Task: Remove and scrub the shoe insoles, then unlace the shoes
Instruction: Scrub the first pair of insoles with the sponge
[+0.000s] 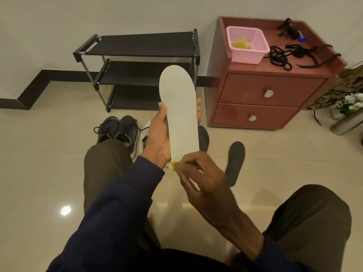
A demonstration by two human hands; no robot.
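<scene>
Black shoe rack left of maroon two-drawer cabinet; pink basket on cabinet top.

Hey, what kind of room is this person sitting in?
Probably a home entryway or hallway: a black shoe rack stands against the wall, shoes sit on the tiled floor, and a small red drawer cabinet is beside the rack.

pale grey insole, pink basket, black laces
</scene>
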